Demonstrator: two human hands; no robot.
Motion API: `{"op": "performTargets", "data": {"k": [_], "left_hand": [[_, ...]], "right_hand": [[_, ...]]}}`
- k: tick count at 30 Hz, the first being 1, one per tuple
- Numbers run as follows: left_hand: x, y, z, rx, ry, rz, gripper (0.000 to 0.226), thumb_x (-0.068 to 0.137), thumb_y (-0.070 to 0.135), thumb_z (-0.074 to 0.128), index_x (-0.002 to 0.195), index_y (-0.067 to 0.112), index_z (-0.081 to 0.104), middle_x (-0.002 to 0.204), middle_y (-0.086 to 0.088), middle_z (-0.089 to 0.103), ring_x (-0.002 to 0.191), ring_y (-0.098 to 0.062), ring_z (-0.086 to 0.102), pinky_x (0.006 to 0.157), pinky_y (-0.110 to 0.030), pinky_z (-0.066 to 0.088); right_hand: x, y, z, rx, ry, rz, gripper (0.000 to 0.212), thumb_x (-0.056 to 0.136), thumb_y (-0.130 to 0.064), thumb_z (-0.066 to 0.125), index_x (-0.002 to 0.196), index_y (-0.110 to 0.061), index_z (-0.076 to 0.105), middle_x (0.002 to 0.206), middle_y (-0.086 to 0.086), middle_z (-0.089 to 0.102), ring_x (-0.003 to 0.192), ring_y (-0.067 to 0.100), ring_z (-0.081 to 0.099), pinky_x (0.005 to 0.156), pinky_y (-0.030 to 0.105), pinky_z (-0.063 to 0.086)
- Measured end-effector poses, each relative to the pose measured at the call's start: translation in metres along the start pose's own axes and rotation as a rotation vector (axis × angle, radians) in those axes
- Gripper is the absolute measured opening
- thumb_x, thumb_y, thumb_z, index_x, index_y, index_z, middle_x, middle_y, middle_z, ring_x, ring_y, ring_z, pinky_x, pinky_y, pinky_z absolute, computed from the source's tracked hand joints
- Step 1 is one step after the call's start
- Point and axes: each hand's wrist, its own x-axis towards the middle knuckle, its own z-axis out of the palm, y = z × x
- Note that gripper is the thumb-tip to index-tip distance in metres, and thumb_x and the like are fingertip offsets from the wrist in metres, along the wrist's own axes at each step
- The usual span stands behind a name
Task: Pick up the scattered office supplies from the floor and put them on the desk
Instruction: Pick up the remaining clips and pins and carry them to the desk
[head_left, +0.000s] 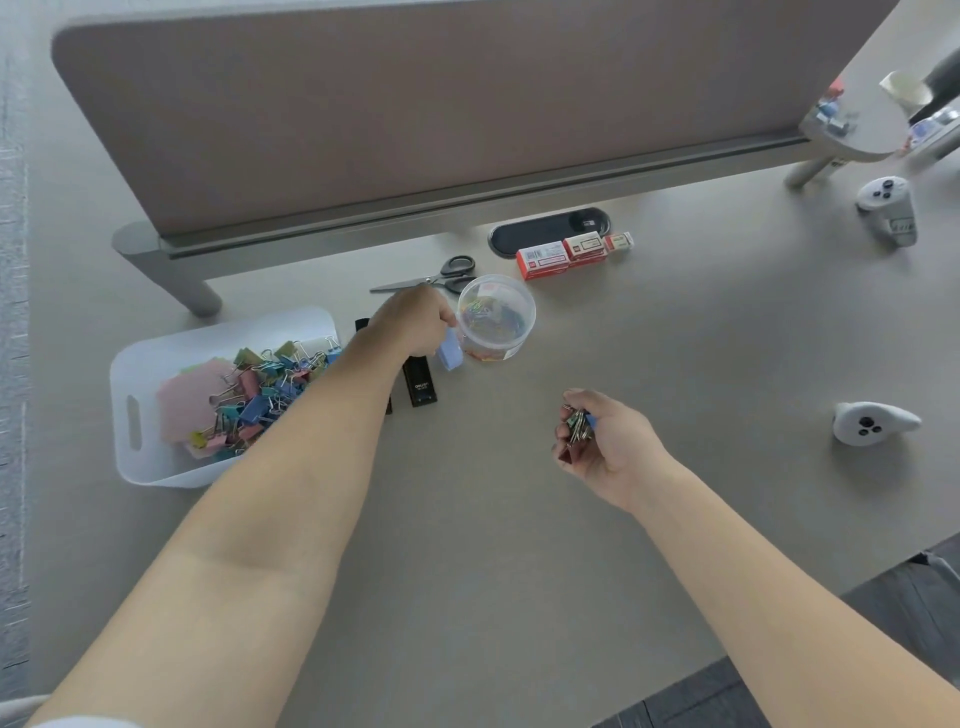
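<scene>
My left hand (413, 322) reaches over the desk (519, 519) and grips a light blue eraser-like block (450, 352) just left of a clear round tub (496, 318) of coloured paper clips. My right hand (605, 441) hovers above the desk, closed around a bunch of small binder clips (577, 423). A white bin (156, 400) at the left holds several coloured binder clips (260, 395) and pink notes. Below my left hand stands a black stapler (420, 382). Scissors (436, 278) and red staple boxes (566, 254) lie further back.
A grey partition panel (415, 119) walls off the desk's far edge, with a black cable port (550, 229) below it. Two white controllers (885, 208) (872, 422) rest at the right. A second desk (872, 119) with clutter shows at top right. Dark floor (883, 623) lies at bottom right.
</scene>
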Motion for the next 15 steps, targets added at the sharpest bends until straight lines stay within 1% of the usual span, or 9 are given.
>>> {"op": "performTargets", "data": {"k": [2,5,9,11,13,15], "left_hand": [[0.007,-0.001,-0.008,0.006,-0.026,0.005,0.032,0.089,0.007,0.056,0.109,0.026,0.073,0.117,0.0,0.068,0.105,-0.023,0.062,0.081,-0.027,0.044],[0.011,-0.005,-0.017,0.012,-0.051,-0.011,0.03,0.085,0.012,0.064,0.109,0.03,0.068,0.111,0.001,0.069,0.095,-0.021,0.064,0.078,-0.029,0.048],[0.009,-0.009,-0.02,0.049,-0.022,0.023,0.034,0.083,0.013,0.069,0.115,0.023,0.067,0.109,0.001,0.069,0.087,-0.021,0.064,0.086,-0.037,0.054],[0.007,-0.01,-0.019,0.062,-0.024,0.036,0.033,0.083,0.015,0.071,0.115,0.022,0.068,0.111,0.001,0.07,0.091,-0.022,0.065,0.089,-0.039,0.054],[0.007,-0.008,-0.018,0.068,-0.031,0.048,0.032,0.082,0.017,0.072,0.114,0.024,0.07,0.112,0.004,0.07,0.1,-0.02,0.064,0.094,-0.039,0.052],[0.006,-0.005,-0.017,0.083,-0.039,0.077,0.032,0.082,0.018,0.072,0.113,0.026,0.07,0.113,0.007,0.07,0.104,-0.017,0.064,0.097,-0.039,0.05]], "right_hand": [[0.0,0.002,0.0,-0.001,0.005,0.009,0.008,0.089,-0.005,0.059,0.087,-0.012,0.053,0.063,0.004,0.053,0.05,0.018,0.044,0.053,0.026,0.036],[0.001,0.005,0.002,-0.006,-0.001,0.027,0.009,0.089,-0.005,0.059,0.085,-0.011,0.054,0.066,0.005,0.053,0.051,0.018,0.045,0.052,0.026,0.036],[0.003,0.007,0.006,-0.021,0.0,0.044,0.008,0.088,-0.005,0.06,0.085,-0.011,0.056,0.064,0.005,0.054,0.051,0.018,0.045,0.052,0.027,0.036],[0.005,0.009,0.009,-0.033,0.002,0.046,0.008,0.088,-0.004,0.061,0.085,-0.01,0.056,0.064,0.005,0.054,0.051,0.019,0.045,0.053,0.027,0.036],[0.007,0.01,0.014,-0.043,0.001,0.05,0.008,0.087,-0.004,0.061,0.085,-0.01,0.057,0.063,0.005,0.054,0.05,0.019,0.045,0.053,0.026,0.036],[0.01,0.011,0.019,-0.059,-0.01,0.051,0.007,0.088,-0.004,0.06,0.087,-0.01,0.056,0.064,0.005,0.054,0.05,0.018,0.045,0.052,0.026,0.036]]}}
